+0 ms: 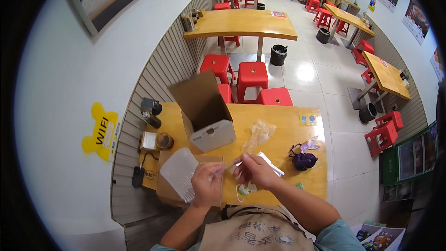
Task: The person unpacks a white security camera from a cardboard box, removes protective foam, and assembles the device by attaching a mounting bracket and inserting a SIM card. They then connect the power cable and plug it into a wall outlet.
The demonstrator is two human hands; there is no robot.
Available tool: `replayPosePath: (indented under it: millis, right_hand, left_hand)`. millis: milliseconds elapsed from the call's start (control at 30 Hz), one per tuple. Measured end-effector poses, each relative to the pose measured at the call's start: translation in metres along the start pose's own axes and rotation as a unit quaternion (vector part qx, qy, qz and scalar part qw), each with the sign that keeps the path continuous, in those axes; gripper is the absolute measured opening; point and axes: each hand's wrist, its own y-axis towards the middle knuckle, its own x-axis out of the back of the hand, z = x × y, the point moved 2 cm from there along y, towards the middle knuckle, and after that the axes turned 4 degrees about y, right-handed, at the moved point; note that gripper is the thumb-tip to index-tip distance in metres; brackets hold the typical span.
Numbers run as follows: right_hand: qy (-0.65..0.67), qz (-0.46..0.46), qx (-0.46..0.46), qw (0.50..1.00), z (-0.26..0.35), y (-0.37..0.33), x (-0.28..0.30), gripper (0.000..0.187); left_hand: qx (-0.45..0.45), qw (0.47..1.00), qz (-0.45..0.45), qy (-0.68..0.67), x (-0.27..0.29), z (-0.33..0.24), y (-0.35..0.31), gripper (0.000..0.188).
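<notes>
My left hand (206, 184) is closed on one end of a thin, clear plastic piece (229, 163), perhaps a small bag. The fingers of my right hand (255, 170) pinch its other end, so it stretches between both hands over the wooden table (297, 125). Beside my left hand, a whitish translucent pack (178, 172) with fine ridges leans over an open brown carton (165, 193). A white flat object (272, 163) lies partly hidden behind my right hand. Below the hands is a small green-and-white item (244, 189) with a white cord.
An open cardboard box (213, 135) stands beyond my hands, near a crumpled clear bag (259, 132). At the right lies a dark purple pouch (304, 161). Jars and a napkin box (148, 140) line the wall side. Red stools (252, 78) stand past the table's far edge.
</notes>
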Motion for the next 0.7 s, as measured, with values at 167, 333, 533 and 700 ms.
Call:
replayPosePath:
  millis: [167,333,533,700]
  right_hand:
    - [0.062,0.038,-0.071,0.995,-0.005,-0.054,-0.003,0.028]
    - [-0.067,-0.003,0.051,0.996,-0.002,-0.074,0.020,0.023]
    - [-0.098,-0.067,0.108,0.987,0.007,-0.097,0.021,0.022]
    - [0.016,-0.101,0.184,0.978,-0.003,-0.116,0.037,0.019]
  left_hand:
    - [-0.187,0.971,0.096,0.116,0.000,-0.034,-0.006,0.040]
    - [0.017,0.986,0.106,-0.131,0.008,-0.012,0.004,0.048]
    - [0.328,0.818,0.279,-0.381,-0.037,-0.039,-0.009,0.029]
    - [0.328,0.853,0.205,-0.349,-0.054,-0.064,-0.018,0.022]
